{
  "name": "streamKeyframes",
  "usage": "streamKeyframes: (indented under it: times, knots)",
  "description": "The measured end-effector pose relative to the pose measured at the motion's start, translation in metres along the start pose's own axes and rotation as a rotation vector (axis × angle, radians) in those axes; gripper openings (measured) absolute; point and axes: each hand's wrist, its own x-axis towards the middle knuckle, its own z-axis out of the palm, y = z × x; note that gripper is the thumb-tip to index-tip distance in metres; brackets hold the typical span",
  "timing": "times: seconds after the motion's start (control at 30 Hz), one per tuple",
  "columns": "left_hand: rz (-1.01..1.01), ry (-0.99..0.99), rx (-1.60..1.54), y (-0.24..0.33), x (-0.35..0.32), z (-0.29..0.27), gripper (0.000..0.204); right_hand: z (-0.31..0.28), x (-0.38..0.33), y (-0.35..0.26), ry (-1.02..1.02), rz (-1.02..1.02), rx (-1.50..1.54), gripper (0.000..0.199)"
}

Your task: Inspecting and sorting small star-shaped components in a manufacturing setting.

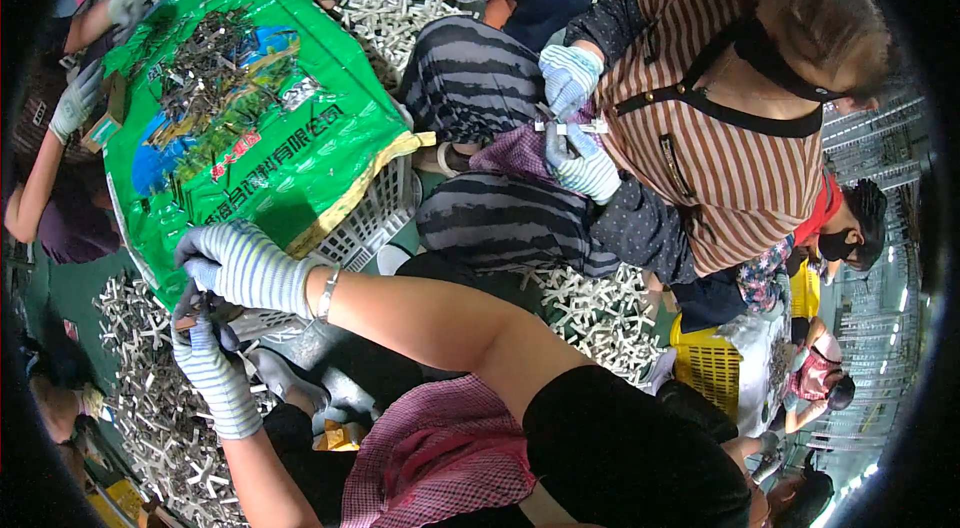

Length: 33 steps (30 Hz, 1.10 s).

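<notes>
My left hand (215, 373), in a striped white glove with dark fingertips, pinches a small brownish piece (185, 323) whose kind I cannot make out. Just above it is my right hand (248, 266), gloved alike, with its fingers curled closed; whatever they hold is hidden. Both hands are close together at the near edge of a green printed plastic sheet (345, 63). Many small dark metal pieces (215, 58) lie heaped on that sheet. Below and left of my hands spreads a pile of metal cross-shaped parts (150, 388).
Under the sheet stands a white plastic basket (375, 213). A co-worker in a striped top (700, 78) sits to the right, handling a pale metal part. More pale parts (600, 323) lie on the floor near a yellow basket (705, 368). Another co-worker's gloved hand (78, 103) is at the sheet's left.
</notes>
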Motion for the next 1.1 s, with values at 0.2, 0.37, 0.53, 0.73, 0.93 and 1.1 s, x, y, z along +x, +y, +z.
streamKeyframes:
  times: [0.2,0.37,0.53,0.73,0.93,1.1]
  knots:
    - [-0.105,0.021,-0.11,0.013,0.001,0.011,0.044,-0.022,0.014,0.011,0.164,-0.071,-0.178,0.011]
    - [-0.11,-0.008,-0.083,0.011,0.004,0.003,0.052,-0.062,0.036,0.013,0.107,-0.004,-0.936,0.019]
    - [-0.146,0.003,-0.102,0.025,0.002,0.011,0.043,-0.128,0.026,0.023,0.163,-0.066,-1.125,0.013]
    - [-0.233,-0.063,-0.122,0.04,0.0,0.005,0.035,-0.142,0.023,0.031,0.009,0.253,-1.238,0.019]
    - [-0.197,-0.074,-0.165,0.043,-0.001,-0.014,0.032,-0.136,0.02,0.038,-0.044,0.351,-1.366,0.018]
    - [-0.212,-0.093,-0.111,0.045,-0.003,-0.017,0.033,-0.131,0.021,0.036,-0.03,0.424,-1.453,0.022]
